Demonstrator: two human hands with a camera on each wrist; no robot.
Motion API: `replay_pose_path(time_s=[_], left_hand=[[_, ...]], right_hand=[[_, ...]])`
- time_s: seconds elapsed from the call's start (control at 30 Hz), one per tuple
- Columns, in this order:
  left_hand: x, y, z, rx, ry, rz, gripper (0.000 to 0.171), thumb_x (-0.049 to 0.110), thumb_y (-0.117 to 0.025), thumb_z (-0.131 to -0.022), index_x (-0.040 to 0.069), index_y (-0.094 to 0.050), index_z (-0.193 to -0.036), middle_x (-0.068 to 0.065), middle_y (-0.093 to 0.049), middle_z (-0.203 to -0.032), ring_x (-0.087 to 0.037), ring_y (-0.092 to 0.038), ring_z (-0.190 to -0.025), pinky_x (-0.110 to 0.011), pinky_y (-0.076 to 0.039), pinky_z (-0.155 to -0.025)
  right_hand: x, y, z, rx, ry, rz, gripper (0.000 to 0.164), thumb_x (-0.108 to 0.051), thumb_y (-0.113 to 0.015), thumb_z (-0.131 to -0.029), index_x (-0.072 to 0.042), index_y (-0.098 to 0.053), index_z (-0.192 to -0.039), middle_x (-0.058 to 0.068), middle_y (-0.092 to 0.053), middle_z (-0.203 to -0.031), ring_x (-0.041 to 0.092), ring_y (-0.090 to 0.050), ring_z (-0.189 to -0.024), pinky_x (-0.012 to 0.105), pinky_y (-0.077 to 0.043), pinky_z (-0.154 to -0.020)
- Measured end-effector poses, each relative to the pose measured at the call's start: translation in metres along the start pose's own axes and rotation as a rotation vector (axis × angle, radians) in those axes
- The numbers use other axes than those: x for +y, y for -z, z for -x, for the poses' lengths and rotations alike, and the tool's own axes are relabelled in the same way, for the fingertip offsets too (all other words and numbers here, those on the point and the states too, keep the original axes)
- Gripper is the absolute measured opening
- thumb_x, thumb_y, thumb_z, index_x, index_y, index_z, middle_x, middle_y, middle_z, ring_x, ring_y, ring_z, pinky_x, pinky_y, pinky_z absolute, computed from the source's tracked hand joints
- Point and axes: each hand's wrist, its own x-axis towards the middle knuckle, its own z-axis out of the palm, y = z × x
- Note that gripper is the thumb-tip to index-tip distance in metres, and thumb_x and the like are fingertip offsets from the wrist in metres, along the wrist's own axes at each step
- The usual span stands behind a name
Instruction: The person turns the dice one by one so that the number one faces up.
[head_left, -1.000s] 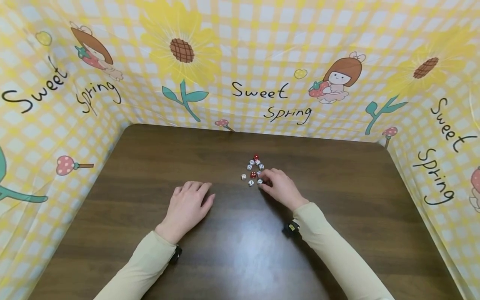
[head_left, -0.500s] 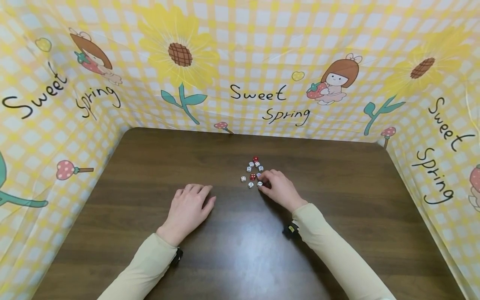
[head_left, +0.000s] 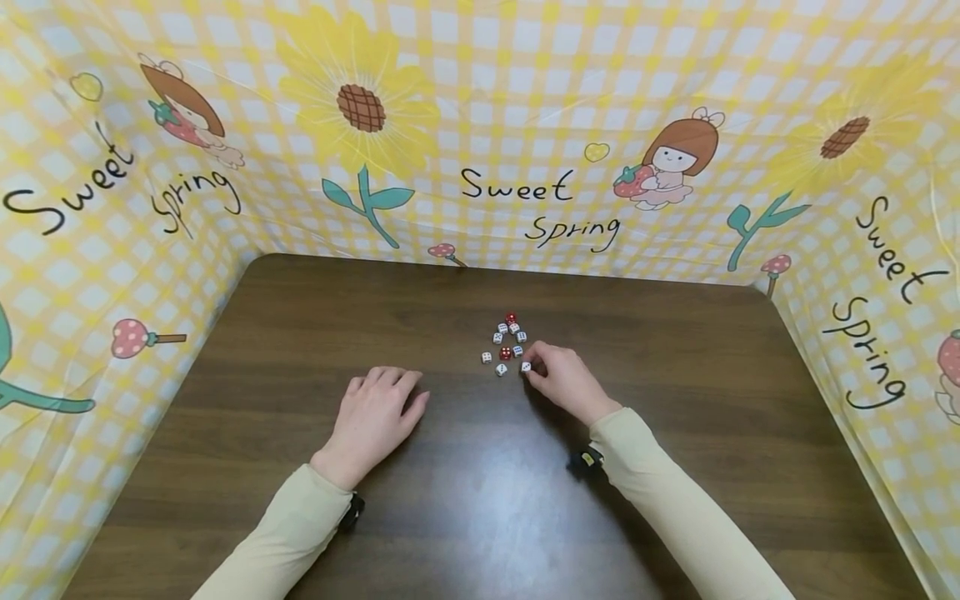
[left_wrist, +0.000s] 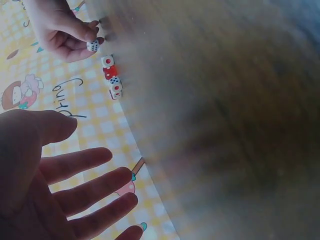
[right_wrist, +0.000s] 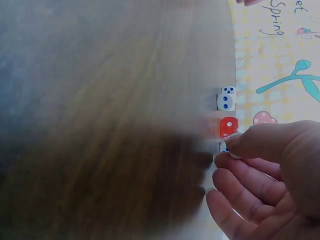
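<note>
In the head view my right hand [head_left: 567,379] pinches a white die [head_left: 526,367] between thumb and finger, at the near right of a small group of dice. The left wrist view also shows this held die [left_wrist: 92,45], dark pips facing out. Just left of it lies another white die [head_left: 501,370]. A red die [head_left: 506,353] sits in the middle of the group, beside a white die [head_left: 517,352]. My left hand [head_left: 372,421] rests palm down on the table, fingers loosely spread, holding nothing.
Farther back, several white dice [head_left: 498,337] form an arch with a red die [head_left: 512,318] at its top. One white die [head_left: 487,357] stands at the group's left. The brown wooden table [head_left: 300,308] is walled on three sides by yellow checked cloth [head_left: 510,108].
My right hand has drawn slightly right with the white die, away from the group. The white die beside the red one now shows more fully. My left hand stays in place.
</note>
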Motion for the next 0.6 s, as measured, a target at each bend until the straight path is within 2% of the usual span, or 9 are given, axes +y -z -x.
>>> replay_pose_path(time_s=[0.6], left_hand=[[0.0015,-0.002,0.0003,-0.033,0.014,0.005,0.029,0.028,-0.07,-0.099,0.007,-0.075,-0.118,-0.012,-0.074,-0.111,-0.037,-0.066,-0.109,-0.056,-0.05,-0.084]], right_hand=[[0.0079,-0.0063,0.0031,0.011,0.042,0.001,0.008,-0.002,-0.076,-0.09,-0.005,-0.071,-0.096,0.004,-0.062,-0.088,0.018,-0.061,-0.08,0.033,-0.053,-0.075]])
